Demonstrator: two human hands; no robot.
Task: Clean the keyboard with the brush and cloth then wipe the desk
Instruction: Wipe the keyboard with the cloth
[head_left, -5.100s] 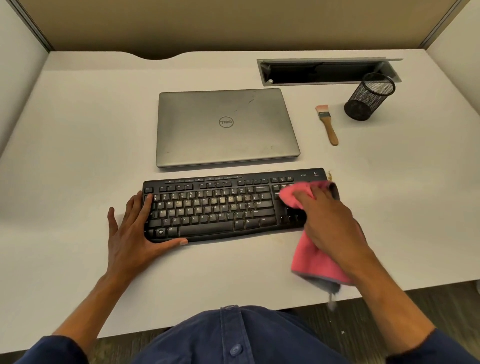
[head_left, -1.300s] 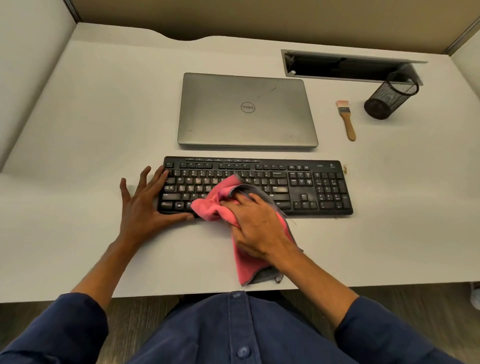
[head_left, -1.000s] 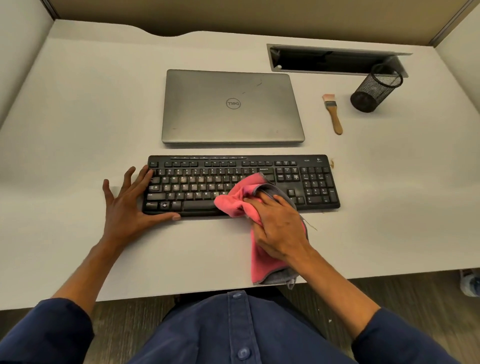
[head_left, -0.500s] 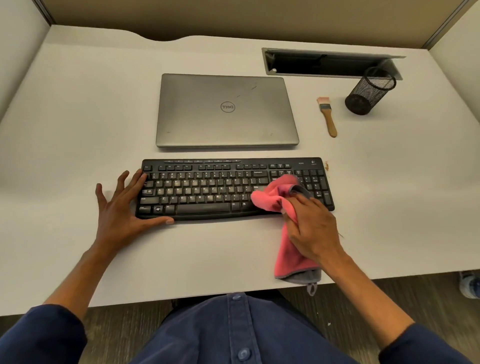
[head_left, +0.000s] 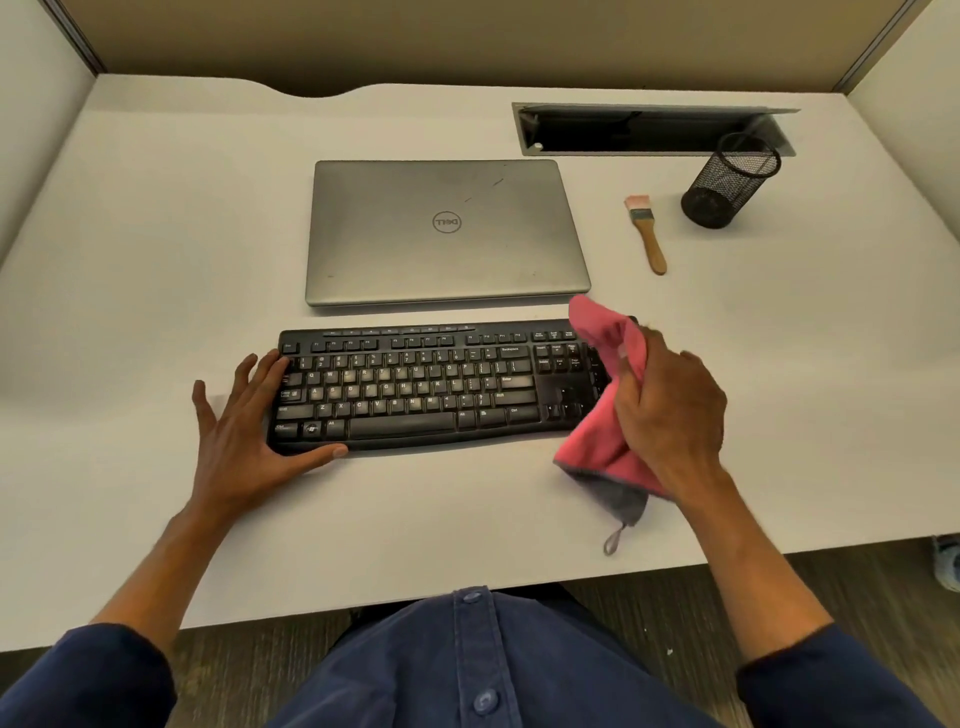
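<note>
Wiping the keyboard's right end

The left hand lies flat and spread on the keyboard at 9 o'clock so it won't slide. The right hand grips the cloth at 3 o'clock. The brush lies on the tabletop at 1 o'clock.

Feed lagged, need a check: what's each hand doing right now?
Left hand: open, fingers spread, resting on the keyboard's left end.
Right hand: gripping the cloth at the keyboard's right end.
</note>
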